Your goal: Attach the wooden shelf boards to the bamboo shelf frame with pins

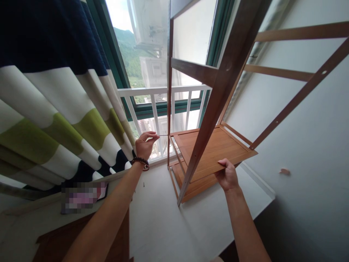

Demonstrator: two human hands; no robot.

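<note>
My left hand (145,143), with a dark bracelet at the wrist, pinches a thin dark hex key (163,135). Its far end meets the narrow back-left upright (169,91) of a brown wooden shelf rack, level with the upper shelf board (209,151). The fingers of my right hand (227,176) are closed around the front edge of that board, thumb on top and the other fingers underneath. Below lies a second board (200,191), partly covered by the upper one. A wide front upright (208,123) leans across the view and hides part of both boards.
A small screw (144,184) is on the white surface (155,214) under the rack. Striped curtains (68,120) hang at left, above a blurred-out device (84,198) and a brown wooden panel (114,233). Behind stand a white railing (163,89) and window; a wall (308,120) borders the right.
</note>
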